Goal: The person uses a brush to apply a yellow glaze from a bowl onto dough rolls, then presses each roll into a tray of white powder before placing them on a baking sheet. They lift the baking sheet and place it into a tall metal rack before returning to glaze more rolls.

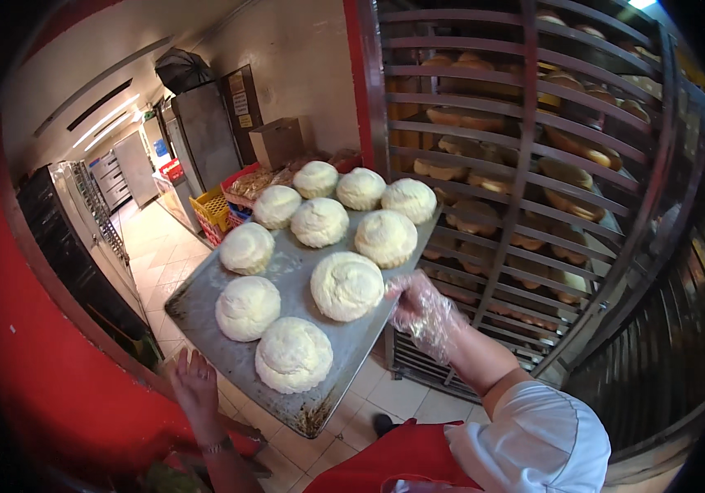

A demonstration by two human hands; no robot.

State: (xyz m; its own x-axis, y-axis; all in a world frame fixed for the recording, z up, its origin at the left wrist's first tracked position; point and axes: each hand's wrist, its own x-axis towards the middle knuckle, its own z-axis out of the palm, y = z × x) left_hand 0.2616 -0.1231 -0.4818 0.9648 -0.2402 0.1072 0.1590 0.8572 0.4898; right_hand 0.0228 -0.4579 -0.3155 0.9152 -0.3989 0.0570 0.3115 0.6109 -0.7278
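A dark metal baking tray (282, 275) with worn, stained corners is held out in front of me, tilted. Several round buns (293, 355) with a pale, floury topping sit on it; part of its left side is bare. My right hand (422, 308), in a clear plastic glove, grips the tray's right edge beside a large bun. Close to the near left edge of the tray, my left hand (196, 382) is bare, its fingers raised and slightly bent. It seems to hold nothing, and a band circles its wrist.
A tall metal rack (525, 164) loaded with bread trays stands close on the right. At left is a red wall (48, 353). Beyond the tray are a yellow crate (211, 212), a cardboard box (277, 143) and a tiled corridor floor (151, 246) running back past a dark rack (81, 246).
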